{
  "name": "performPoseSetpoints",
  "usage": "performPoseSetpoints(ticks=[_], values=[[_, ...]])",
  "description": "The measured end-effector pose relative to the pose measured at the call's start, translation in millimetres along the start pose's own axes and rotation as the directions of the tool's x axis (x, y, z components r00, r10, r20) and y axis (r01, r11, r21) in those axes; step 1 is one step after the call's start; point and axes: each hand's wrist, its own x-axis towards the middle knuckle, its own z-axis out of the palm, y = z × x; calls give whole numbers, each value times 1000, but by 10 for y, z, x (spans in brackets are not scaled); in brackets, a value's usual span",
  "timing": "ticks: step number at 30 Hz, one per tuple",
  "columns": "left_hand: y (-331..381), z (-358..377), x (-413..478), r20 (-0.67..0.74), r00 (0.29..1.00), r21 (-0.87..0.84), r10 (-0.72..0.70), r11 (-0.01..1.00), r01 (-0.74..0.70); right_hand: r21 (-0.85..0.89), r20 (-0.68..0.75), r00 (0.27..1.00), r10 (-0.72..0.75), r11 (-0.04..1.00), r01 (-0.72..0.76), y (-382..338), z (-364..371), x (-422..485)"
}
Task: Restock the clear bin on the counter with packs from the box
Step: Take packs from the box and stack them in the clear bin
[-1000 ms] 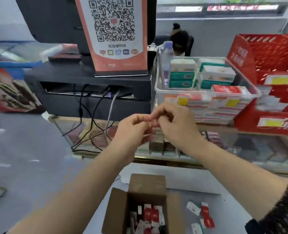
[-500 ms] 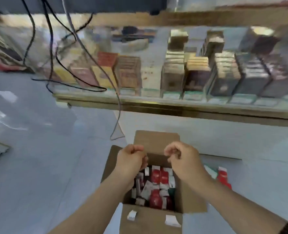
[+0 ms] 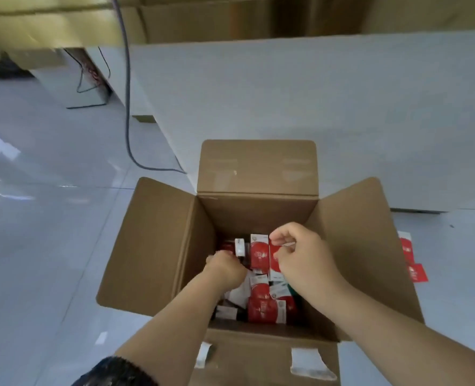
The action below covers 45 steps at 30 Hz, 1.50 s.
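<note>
Downward, left hand [image 3: 226, 268] curls among red packs [image 3: 267, 310] in open cardboard box [image 3: 152, 246]; right hand [image 3: 306, 257] curls against upright pack [image 3: 258, 254]; both grips: cannot tell.

Floor [image 3: 49, 246]: glossy pale tile. Open cardboard box [image 3: 158, 246] stands on it. Red packs [image 3: 418, 272] lie just right of box. Grey cable [image 3: 128, 93] trails down behind.

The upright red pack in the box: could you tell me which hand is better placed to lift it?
Probably the right. The right hand sits high, its curled fingertips near the top edge of the upright red pack. The left hand reaches lower by the left wall of the box, its fingers hidden.
</note>
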Motion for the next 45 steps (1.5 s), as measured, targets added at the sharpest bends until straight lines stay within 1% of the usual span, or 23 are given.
performPoseSetpoints(ticks=[2, 3, 5, 9, 12, 14, 16, 17, 19, 22, 23, 24, 26, 27, 29, 32, 35, 38, 42, 45], values=[[-38, 160, 321, 54, 998, 294, -30, 956, 13, -4, 9, 1000, 9, 1000, -9, 86, 117, 95], [-65, 225, 496, 76, 996, 397, -41, 918, 8, -6, 13, 1000, 11, 1000, -11, 126, 162, 144], [-127, 335, 789, 121, 985, 443, -121, 895, 56, -18, 18, 1000, 8, 1000, -8, 193, 232, 235], [-231, 450, 1164, 154, 977, 506, -144, 861, 47, -58, 30, 999, 10, 998, -8, 325, 305, 416], [-321, 494, 1345, 128, 980, 434, -154, 897, 85, -56, 39, 999, 23, 998, -20, 401, 345, 535], [-422, 549, 1510, 111, 981, 342, -160, 933, 113, -59, 46, 998, 32, 998, -29, 437, 379, 582], [-521, 610, 1648, 122, 979, 253, -163, 959, 129, -66, 46, 999, 21, 998, -18, 466, 420, 608], [-559, 626, 1687, 132, 981, 208, -145, 971, 115, -63, 50, 999, 14, 998, -11, 477, 442, 615], [-575, 611, 1659, 150, 983, 132, -110, 987, 91, -51, 68, 998, 7, 999, -4, 492, 485, 621], [-515, 526, 1465, 175, 979, 32, -102, 995, 98, -40, 105, 994, -5, 999, 10, 512, 528, 622], [-483, 495, 1395, 160, 981, 9, -107, 994, 107, -39, 111, 994, -10, 999, 15, 519, 533, 621], [-441, 450, 1320, 120, 986, 26, -111, 994, 109, -37, 112, 994, -13, 999, 17, 527, 531, 617], [-347, 360, 1188, -62, 994, 165, -92, 981, 101, -34, 107, 994, -8, 999, 11, 525, 516, 589], [-295, 303, 1101, -161, 986, 186, -52, 979, 82, -36, 104, 995, -4, 999, 8, 507, 502, 565], [-176, 192, 879, -265, 964, 154, 11, 988, 31, -42, 101, 995, -5, 999, 10, 427, 460, 492], [-79, 47, 508, -280, 955, 81, 97, 994, -78, -73, 124, 992, -28, 997, 37, 207, 369, 344], [-38, -141, 130, -312, 928, -84, 202, 968, -238, -78, 144, 988, -58, 995, 70, -76, 198, 175], [40, -426, -317, -394, 865, -163, 311, 902, -399, -97, 124, 988, -93, 990, 106, -430, -25, 7], [227, -907, -1059, -477, 776, -149, 412, 832, -534, -106, 73, 978, -195, 974, 202, -1010, -373, -246], [436, -1261, -1663, -538, 679, -153, 500, 734, -662, -125, 48, 951, -306, 943, 309, -1490, -679, -481]])
